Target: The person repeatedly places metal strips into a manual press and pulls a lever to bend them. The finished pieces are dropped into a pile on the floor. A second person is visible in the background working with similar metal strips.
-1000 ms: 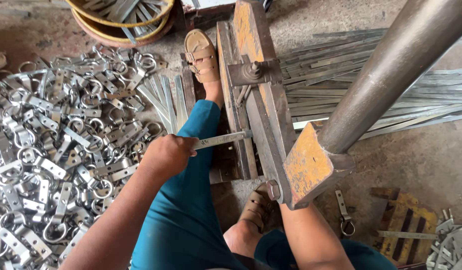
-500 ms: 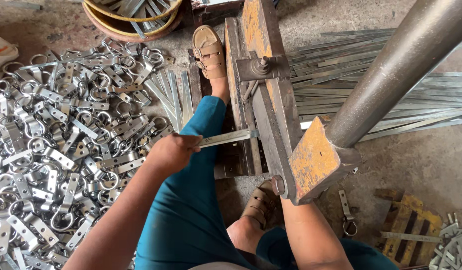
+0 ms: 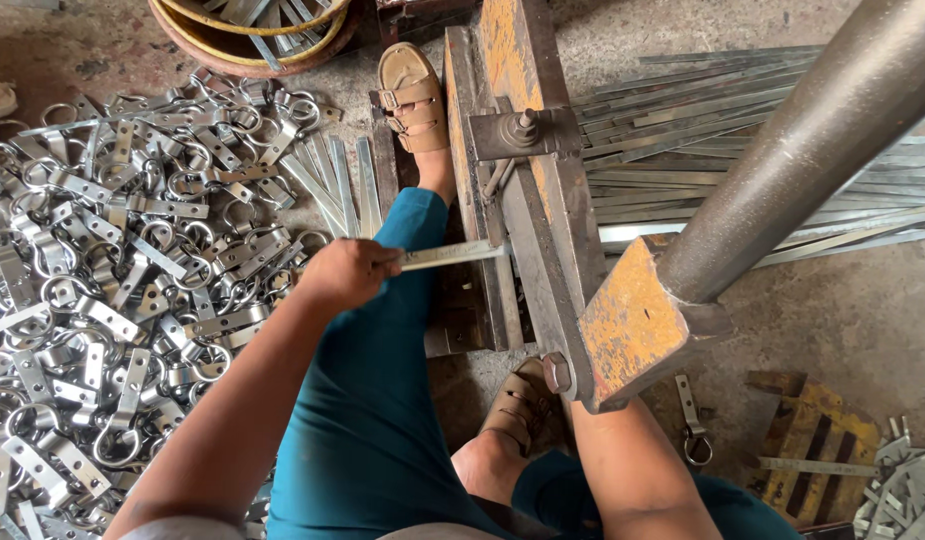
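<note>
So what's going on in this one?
A seated person works at a rusty yellow-painted steel lever press on the floor. The left hand holds a flat shiny metal strip, its far end at the side of the press. The right hand is hidden behind the press's block and thick grey steel handle. A heap of bent silvery ring-ended metal clips lies to the left, and straight metal strips are piled to the right.

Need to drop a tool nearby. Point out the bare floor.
Bare concrete lies right of the press frame, between the flat strips and the yellow pallet piece. The left is crowded with ring clips.
</note>
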